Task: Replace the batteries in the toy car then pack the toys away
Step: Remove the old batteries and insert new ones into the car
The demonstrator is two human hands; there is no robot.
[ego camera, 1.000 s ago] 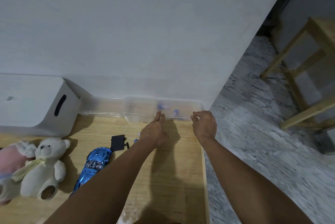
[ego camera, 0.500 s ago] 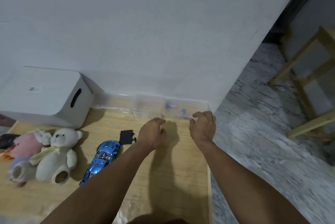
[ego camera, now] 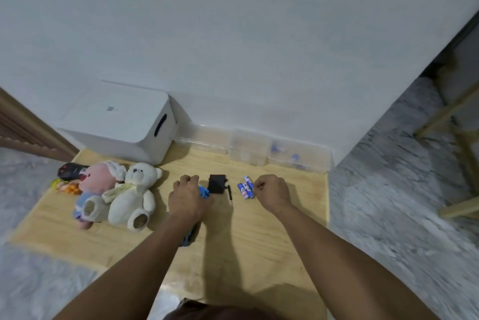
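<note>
The blue toy car (ego camera: 204, 191) lies on the wooden table (ego camera: 259, 242), mostly hidden under my left hand (ego camera: 188, 199), whose fingers curl over its body; its rear end pokes out beneath my wrist. A black battery cover (ego camera: 217, 183) and a thin black tool (ego camera: 229, 192) lie just right of the car. Three blue batteries (ego camera: 246, 187) lie side by side further right. My right hand (ego camera: 272, 190) is curled into a fist right beside them, with nothing visible inside it.
A white lidded storage box (ego camera: 121, 122) stands at the back left. Clear plastic bins (ego camera: 248, 147) line the wall, the right one holding small blue items. A white teddy (ego camera: 134, 190), pink plush (ego camera: 96, 182) and black remote (ego camera: 71, 170) lie left. The table's right edge (ego camera: 328, 203) is close.
Both hands drew back from the clear bins toward me. The left hand came down onto the blue car, uncovering the batteries; the right hand now sits beside them.
</note>
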